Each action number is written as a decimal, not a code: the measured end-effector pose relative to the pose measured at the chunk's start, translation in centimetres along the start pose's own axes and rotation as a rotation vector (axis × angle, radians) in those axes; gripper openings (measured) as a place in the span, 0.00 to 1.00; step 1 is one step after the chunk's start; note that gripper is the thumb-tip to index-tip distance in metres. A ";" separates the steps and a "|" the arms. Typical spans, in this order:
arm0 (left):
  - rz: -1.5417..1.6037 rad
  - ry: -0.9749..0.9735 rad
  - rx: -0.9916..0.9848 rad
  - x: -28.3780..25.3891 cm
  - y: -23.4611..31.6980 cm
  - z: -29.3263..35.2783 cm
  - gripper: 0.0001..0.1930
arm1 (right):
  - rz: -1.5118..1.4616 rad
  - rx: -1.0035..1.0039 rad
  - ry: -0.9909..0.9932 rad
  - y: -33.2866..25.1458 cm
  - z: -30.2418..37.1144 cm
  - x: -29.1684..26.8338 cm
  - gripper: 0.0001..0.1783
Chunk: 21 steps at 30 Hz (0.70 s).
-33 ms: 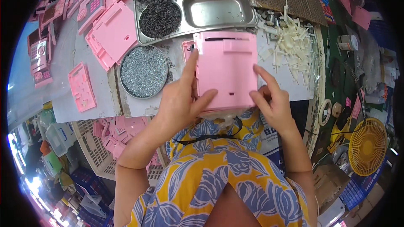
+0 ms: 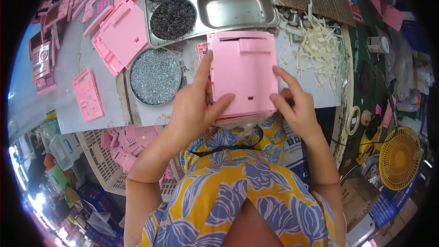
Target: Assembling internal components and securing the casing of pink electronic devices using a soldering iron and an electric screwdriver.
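A pink plastic casing panel (image 2: 244,75), roughly square with a raised block near its top and a small dark slot low down, is held between both hands at the table's front edge. My left hand (image 2: 197,96) grips its left side, thumb on the face and fingers along the side and behind. My right hand (image 2: 295,103) pinches the lower right edge, index finger resting higher on that side. Other pink edges show under the panel; how they join it is hidden. Behind its upper left corner a small pink piece (image 2: 202,50) peeks out.
A round dish of small silvery metal parts (image 2: 155,77) stands to the left. Beyond lies a steel tray (image 2: 235,10) with dark springs. White plastic pieces (image 2: 318,48) are heaped at right. Pink panels (image 2: 123,34) lie at left; a white basket (image 2: 98,162) sits below.
The pink panel has shifted slightly up and left, tilting a little, with both hands still on it.
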<state>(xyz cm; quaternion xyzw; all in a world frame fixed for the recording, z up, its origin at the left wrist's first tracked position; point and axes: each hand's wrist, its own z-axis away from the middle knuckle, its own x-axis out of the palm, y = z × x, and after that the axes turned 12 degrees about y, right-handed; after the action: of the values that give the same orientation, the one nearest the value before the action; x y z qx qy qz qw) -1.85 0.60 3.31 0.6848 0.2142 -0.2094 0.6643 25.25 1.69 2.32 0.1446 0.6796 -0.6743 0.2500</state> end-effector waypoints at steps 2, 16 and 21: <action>0.087 0.019 -0.079 0.0 0.1 -0.1 0.47 | -0.029 0.020 -0.085 -0.2 -1.3 -0.3 0.36; -0.055 0.194 -0.145 1.2 -2.0 5.4 0.34 | 0.553 -0.345 -0.285 -2.5 -3.8 -0.5 0.36; 0.295 -0.087 -0.338 -3.9 -3.6 3.4 0.24 | 0.600 -0.419 -0.359 -5.3 -6.1 -1.9 0.28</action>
<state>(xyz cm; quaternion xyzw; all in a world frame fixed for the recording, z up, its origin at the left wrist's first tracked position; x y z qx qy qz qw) -7.16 -2.73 2.50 0.5779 0.1149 -0.1002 0.8018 23.10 7.76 7.63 0.1623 0.6757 -0.4328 0.5742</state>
